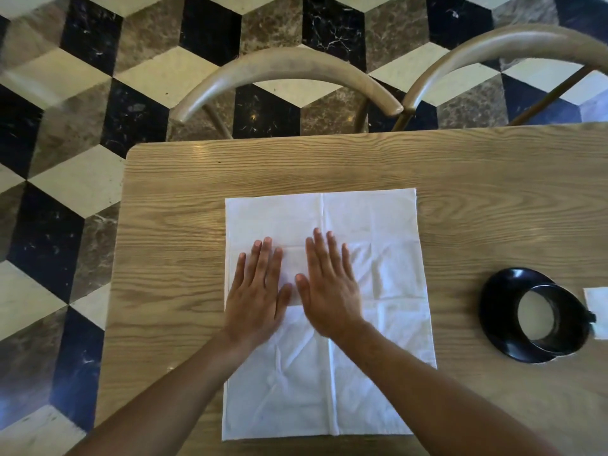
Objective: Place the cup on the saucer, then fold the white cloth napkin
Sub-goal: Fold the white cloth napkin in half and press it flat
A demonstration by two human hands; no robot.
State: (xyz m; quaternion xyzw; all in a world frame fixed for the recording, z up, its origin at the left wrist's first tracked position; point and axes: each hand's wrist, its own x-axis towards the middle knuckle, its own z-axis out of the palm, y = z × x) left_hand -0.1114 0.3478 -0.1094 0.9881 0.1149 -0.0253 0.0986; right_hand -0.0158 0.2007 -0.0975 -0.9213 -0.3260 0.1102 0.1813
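A white cloth napkin (378, 245) lies spread flat on the wooden table (171, 232), creased into quarters. My left hand (260, 291) and my right hand (329, 284) both rest palm down on its middle, side by side, fingers straight and pointing away from me. At the right, a black cup (556, 320) with a pale inside stands on a black saucer (496, 301); its handle points right.
Two curved wooden chair backs (283, 69) (500, 44) stand beyond the table's far edge. A piece of white paper (597, 301) lies at the right frame edge, just past the cup. A patterned tile floor (65, 192) surrounds the table on the left.
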